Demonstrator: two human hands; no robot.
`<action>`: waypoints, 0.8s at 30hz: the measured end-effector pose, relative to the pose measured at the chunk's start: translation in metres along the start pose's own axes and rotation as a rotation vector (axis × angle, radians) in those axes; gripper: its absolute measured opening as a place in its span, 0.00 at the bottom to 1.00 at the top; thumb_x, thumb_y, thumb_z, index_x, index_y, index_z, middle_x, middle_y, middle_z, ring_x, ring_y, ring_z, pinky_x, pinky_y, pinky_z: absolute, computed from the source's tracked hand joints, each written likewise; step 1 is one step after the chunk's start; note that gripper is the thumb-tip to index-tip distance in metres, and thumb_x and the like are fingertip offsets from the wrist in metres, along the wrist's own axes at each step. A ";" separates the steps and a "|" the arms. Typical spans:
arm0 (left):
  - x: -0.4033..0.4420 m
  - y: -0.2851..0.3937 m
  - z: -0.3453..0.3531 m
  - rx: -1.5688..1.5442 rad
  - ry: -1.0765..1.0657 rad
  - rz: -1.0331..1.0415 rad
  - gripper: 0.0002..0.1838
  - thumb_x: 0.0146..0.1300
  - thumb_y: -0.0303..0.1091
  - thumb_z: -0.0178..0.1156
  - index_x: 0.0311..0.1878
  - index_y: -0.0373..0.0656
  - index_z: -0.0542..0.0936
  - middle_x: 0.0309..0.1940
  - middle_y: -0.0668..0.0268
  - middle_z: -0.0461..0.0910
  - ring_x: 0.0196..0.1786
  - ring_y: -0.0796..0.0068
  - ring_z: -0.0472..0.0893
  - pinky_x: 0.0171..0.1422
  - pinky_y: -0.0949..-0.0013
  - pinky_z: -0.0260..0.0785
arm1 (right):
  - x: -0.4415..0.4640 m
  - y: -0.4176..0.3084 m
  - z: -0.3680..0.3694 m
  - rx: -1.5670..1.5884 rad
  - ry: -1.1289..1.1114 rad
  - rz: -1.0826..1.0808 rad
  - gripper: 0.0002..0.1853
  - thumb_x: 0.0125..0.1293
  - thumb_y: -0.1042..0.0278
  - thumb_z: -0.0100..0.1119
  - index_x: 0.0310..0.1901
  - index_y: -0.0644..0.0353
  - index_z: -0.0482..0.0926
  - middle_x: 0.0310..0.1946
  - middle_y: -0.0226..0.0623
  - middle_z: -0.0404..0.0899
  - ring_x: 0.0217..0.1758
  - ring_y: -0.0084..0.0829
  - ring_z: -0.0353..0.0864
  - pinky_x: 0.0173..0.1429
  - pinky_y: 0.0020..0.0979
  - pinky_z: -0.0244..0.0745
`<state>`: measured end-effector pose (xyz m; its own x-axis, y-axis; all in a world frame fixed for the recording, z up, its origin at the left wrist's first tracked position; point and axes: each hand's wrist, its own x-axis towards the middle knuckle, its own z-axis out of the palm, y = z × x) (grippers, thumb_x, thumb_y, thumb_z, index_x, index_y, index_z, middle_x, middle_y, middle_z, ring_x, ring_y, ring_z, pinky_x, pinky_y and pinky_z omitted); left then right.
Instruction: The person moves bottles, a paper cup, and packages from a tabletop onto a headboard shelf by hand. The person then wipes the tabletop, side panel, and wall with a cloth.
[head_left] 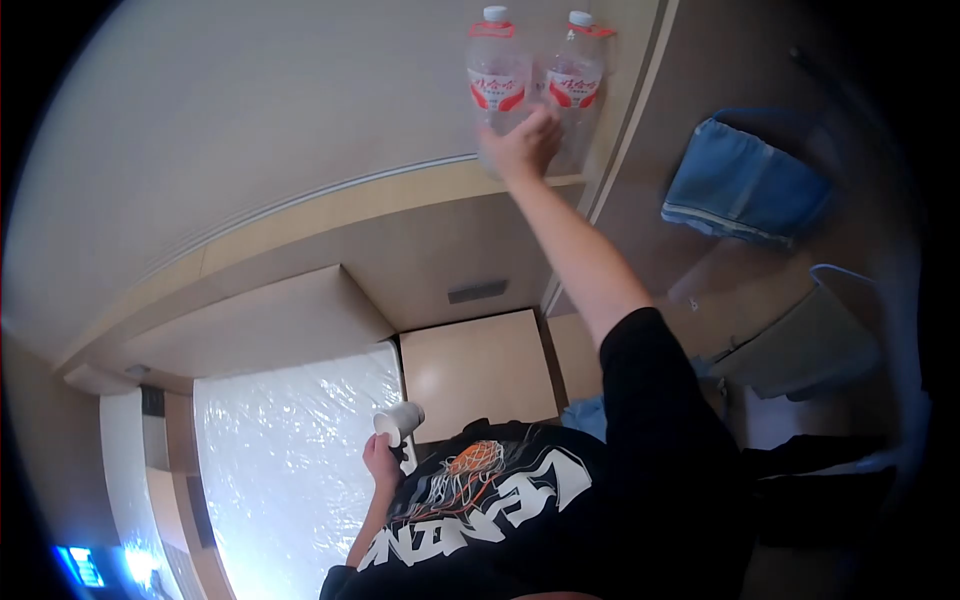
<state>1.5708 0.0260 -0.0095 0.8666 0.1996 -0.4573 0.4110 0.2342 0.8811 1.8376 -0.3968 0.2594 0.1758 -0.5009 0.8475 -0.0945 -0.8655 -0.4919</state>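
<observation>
Two clear plastic bottles with white caps and red-and-white labels stand side by side on a high ledge: the left bottle (495,90) and the right bottle (574,88). My right hand (523,145) is raised in front of their lower halves, slightly blurred, its thumb spread from the fingers. It overlaps the left bottle most; whether it touches either one is unclear. Low by my body, my left hand (379,455) is closed around the dark handle of a white cylindrical device (399,421), which resembles a hair dryer. Its round end faces the camera.
A mattress in shiny plastic wrap (290,450) lies below, beside a light wooden cabinet top (480,370). Blue jeans (745,185) and a grey-green garment (800,345) hang at the right. The wooden ledge (400,185) runs along the wall.
</observation>
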 end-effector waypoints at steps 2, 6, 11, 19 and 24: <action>0.008 0.008 -0.007 0.033 -0.038 0.022 0.13 0.63 0.37 0.53 0.37 0.34 0.78 0.22 0.60 0.78 0.17 0.74 0.74 0.21 0.71 0.66 | -0.016 -0.003 0.013 -0.025 -0.065 0.113 0.33 0.47 0.57 0.76 0.49 0.62 0.68 0.52 0.48 0.68 0.57 0.52 0.67 0.60 0.50 0.66; 0.017 0.026 -0.023 0.018 -0.040 0.038 0.14 0.63 0.37 0.53 0.37 0.33 0.78 0.22 0.59 0.78 0.17 0.73 0.74 0.21 0.71 0.66 | -0.030 0.006 0.030 -0.047 -0.134 0.252 0.27 0.51 0.59 0.74 0.46 0.61 0.70 0.50 0.47 0.70 0.55 0.50 0.69 0.58 0.46 0.69; 0.026 0.035 -0.055 0.015 0.023 -0.024 0.14 0.62 0.36 0.53 0.41 0.33 0.78 0.25 0.59 0.79 0.22 0.71 0.78 0.21 0.70 0.67 | -0.033 0.012 0.031 -0.082 -0.175 0.165 0.24 0.53 0.61 0.73 0.44 0.61 0.70 0.49 0.47 0.70 0.55 0.51 0.71 0.57 0.45 0.71; 0.053 0.035 -0.091 0.013 -0.041 -0.020 0.14 0.62 0.36 0.53 0.41 0.33 0.77 0.26 0.58 0.79 0.23 0.69 0.79 0.19 0.69 0.68 | -0.036 0.013 0.008 -0.119 -0.133 0.369 0.49 0.41 0.37 0.76 0.59 0.62 0.65 0.61 0.51 0.64 0.65 0.52 0.66 0.65 0.47 0.67; 0.061 0.040 -0.095 0.056 -0.067 -0.009 0.15 0.62 0.37 0.53 0.42 0.32 0.77 0.26 0.57 0.79 0.23 0.69 0.79 0.19 0.69 0.68 | -0.021 0.023 0.002 -0.159 -0.306 0.411 0.69 0.39 0.31 0.76 0.74 0.61 0.45 0.76 0.57 0.43 0.79 0.52 0.48 0.75 0.47 0.58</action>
<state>1.6139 0.1377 -0.0134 0.8789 0.1333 -0.4579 0.4326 0.1813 0.8832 1.8341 -0.4061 0.2299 0.3683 -0.7942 0.4833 -0.3584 -0.6009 -0.7144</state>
